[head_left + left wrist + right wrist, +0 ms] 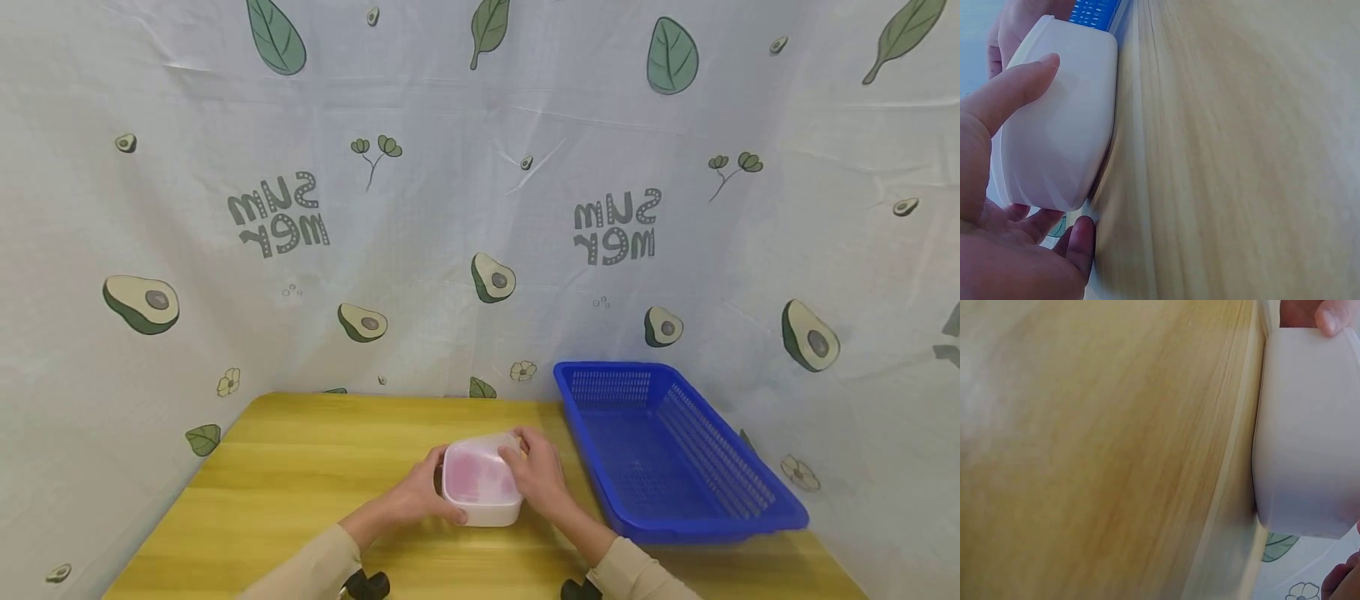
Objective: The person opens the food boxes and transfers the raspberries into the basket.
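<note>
Gripping the white container (491, 515) left of the blue basket (712, 531) is the left hand (420, 492); the right hand (542, 477) pinches the lid (476, 473) at its far-right corner — likely adjusting it, the next move needing a steady hold.

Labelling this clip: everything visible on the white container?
The white container is a round-cornered box, plastic by its look, with smooth walls and a translucent lid on top; pink shows through. It sits upright, apparently resting on the table, left of the blue basket. The left hand grips its left side, thumb on the near wall; the right hand holds the lid's far right corner.
</note>
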Motion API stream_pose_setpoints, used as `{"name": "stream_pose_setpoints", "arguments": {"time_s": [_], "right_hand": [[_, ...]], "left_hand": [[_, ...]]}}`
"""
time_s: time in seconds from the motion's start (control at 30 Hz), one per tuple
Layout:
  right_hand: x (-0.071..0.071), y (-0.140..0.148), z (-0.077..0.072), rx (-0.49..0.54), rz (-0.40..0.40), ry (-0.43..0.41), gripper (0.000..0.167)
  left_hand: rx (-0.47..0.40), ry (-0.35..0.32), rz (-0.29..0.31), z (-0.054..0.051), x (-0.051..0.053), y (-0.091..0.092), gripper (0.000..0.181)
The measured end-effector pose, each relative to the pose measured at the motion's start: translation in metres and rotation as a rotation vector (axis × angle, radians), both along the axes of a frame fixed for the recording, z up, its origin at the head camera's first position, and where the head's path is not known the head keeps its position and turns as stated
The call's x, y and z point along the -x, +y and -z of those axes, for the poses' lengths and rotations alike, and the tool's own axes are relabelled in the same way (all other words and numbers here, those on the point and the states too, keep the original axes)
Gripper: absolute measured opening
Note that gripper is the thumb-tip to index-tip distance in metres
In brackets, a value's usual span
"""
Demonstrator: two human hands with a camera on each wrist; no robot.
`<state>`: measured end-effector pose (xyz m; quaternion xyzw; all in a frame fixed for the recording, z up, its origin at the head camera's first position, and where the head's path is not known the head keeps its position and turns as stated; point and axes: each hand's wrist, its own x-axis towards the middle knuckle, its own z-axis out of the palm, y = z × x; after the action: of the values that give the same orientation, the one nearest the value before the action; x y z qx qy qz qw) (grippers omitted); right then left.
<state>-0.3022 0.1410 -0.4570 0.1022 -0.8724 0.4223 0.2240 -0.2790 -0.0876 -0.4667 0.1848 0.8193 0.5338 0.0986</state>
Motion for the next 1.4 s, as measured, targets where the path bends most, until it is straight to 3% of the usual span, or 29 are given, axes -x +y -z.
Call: {"name": "stream_pose_setpoints", "arguments": {"time_s": [0.33,0.77,1.4], "right_hand": [[0.0015,-0.0020,-0.0001,-0.012,-0.011,0.057,0.019],[0.0007,0.0002,0.0008,-0.026,-0.031,0.118,0.019],[0.0009,0.0020,-0.0054,-0.033,-0.079,0.319,0.024]], "left_hand": [[0.026,0.011,0.005,0.0030,0.0054,-0.0017,0.110],[0.034,0.002,-0.002,0.0033,0.0042,0.0010,0.112],[0.021,-0.007,-0.014,0.0037,0.0049,0.0028,0.110]]}}
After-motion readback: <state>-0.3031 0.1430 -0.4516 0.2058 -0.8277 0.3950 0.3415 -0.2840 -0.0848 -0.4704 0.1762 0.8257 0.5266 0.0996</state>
